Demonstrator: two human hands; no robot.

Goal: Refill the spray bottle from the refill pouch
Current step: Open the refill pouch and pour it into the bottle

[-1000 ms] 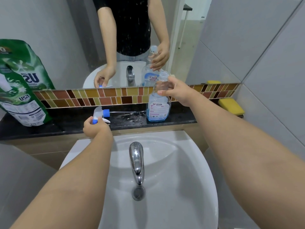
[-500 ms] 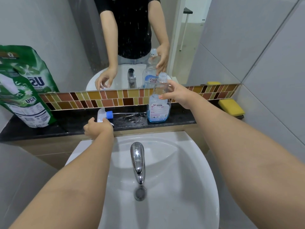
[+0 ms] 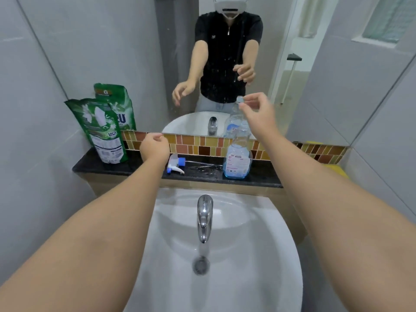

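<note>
One spray bottle [image 3: 236, 161], one refill pouch [image 3: 101, 129], two hands [image 3: 154, 147].

Black ledge [image 3: 135, 168], refill pouch [image 3: 102, 131], spray head [image 3: 175, 164], spray bottle [image 3: 237, 158]

white sink [image 3: 258, 255], chrome faucet [image 3: 204, 218], mirror [image 3: 112, 41]

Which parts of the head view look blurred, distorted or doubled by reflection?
In the head view, the wide lens bends the wall tile lines; the mirror doubles the refill pouch and spray bottle; the right hand looks slightly motion-blurred; lighting is even, without strong glare.
</note>
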